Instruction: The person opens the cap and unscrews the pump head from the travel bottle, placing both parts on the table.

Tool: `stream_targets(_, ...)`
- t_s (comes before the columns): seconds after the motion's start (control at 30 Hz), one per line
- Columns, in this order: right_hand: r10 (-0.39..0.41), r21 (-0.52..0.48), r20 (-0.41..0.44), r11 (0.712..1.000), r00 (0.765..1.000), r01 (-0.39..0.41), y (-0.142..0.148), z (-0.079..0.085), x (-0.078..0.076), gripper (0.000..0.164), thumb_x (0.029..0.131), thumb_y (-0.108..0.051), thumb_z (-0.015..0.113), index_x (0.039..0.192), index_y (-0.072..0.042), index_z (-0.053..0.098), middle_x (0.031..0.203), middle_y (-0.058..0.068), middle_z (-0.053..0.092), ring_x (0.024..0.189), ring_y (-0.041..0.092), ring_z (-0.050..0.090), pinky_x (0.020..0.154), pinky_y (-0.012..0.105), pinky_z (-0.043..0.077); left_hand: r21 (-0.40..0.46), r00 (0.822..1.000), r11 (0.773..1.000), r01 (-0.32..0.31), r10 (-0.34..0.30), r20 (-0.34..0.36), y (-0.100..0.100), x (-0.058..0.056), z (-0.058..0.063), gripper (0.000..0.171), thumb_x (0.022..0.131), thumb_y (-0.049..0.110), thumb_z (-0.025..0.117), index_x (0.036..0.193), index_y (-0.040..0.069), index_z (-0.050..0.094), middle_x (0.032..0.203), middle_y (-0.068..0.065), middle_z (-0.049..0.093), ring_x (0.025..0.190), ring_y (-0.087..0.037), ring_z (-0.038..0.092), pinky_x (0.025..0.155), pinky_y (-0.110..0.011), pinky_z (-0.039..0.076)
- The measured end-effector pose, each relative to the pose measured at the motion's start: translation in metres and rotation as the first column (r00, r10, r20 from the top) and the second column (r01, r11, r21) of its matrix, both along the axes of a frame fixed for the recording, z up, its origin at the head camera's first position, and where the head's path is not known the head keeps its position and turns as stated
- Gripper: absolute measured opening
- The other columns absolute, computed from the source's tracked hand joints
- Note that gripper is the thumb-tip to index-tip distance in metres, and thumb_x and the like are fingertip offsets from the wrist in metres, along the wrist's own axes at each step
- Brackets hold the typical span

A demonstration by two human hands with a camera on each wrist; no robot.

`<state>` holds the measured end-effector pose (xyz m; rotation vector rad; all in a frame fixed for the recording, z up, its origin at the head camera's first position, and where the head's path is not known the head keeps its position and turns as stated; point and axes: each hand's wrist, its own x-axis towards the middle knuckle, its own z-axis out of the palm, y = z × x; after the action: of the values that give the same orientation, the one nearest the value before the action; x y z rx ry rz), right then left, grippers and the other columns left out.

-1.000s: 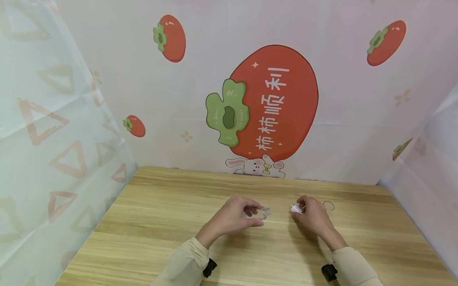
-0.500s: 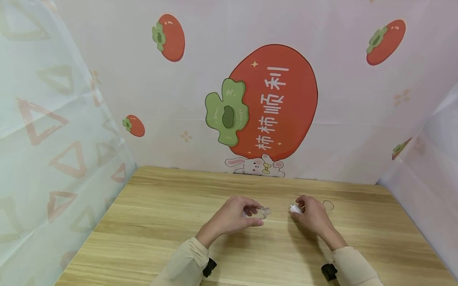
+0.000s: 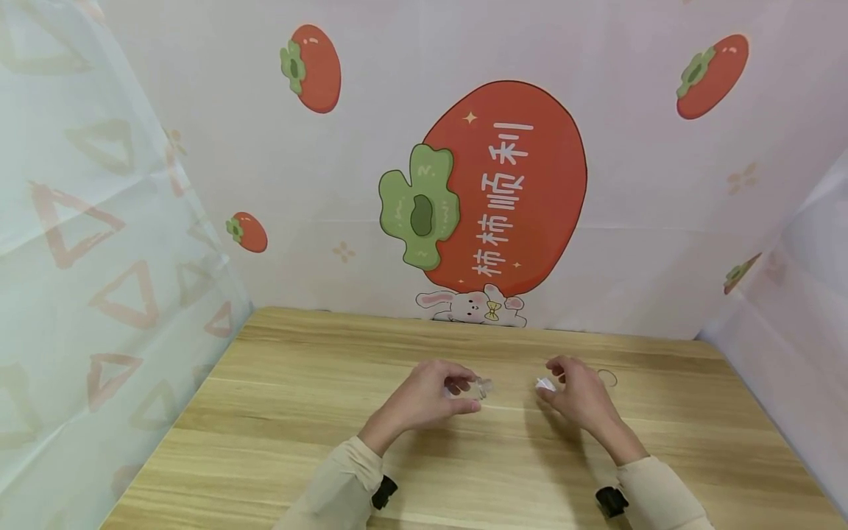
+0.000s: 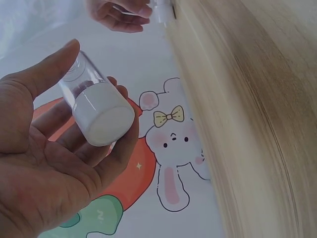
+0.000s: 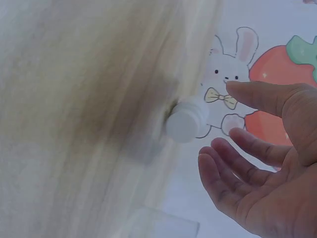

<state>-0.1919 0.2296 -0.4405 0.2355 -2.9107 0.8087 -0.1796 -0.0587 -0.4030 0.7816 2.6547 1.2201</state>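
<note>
My left hand (image 3: 427,394) grips a small clear bottle (image 4: 99,106), thumb on one side and fingers curled behind it. The part towards its base looks white; I cannot tell whether that is content or coating. In the head view its clear neck (image 3: 485,387) shows past the fingers, directed right. On the wooden table stands a small white cap (image 5: 186,123), beside my right hand (image 5: 267,163). The fingers and thumb of that hand are spread, apart from the cap in the right wrist view, and hold nothing. Both hands are a short way apart above the table.
A thin dark loop (image 3: 607,377) lies on the wooden table (image 3: 291,368) beyond my right hand. The printed backdrop (image 3: 636,258) rises at the table's far edge, with a patterned side sheet (image 3: 119,221) at the left. Each wrist bears a black strap.
My left hand has shifted slightly left with the bottle. The right hand's fingers have loosened and drawn away from the white cap, which stays on the table.
</note>
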Motion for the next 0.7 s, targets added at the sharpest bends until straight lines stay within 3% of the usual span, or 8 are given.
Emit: stream_targets(0.7, 0.022, -0.025, -0.086, 0.999, 0.996, -0.024, -0.002, 0.018, 0.016, 0.047, 0.082, -0.019, 0.085, 0.118, 0.004, 0.065, 0.107, 0.018, 0.067, 0.095, 0.035, 0.064, 0.079, 0.051, 0.053, 0.067, 0.994, 0.991, -0.113, 0.112, 0.010, -0.028, -0.008, -0.011, 0.034, 0.087, 0.020, 0.082, 0.117, 0.006, 0.073, 0.104, -0.003, 0.070, 0.094, -0.020, 0.065, 0.083, -0.034, 0.054)
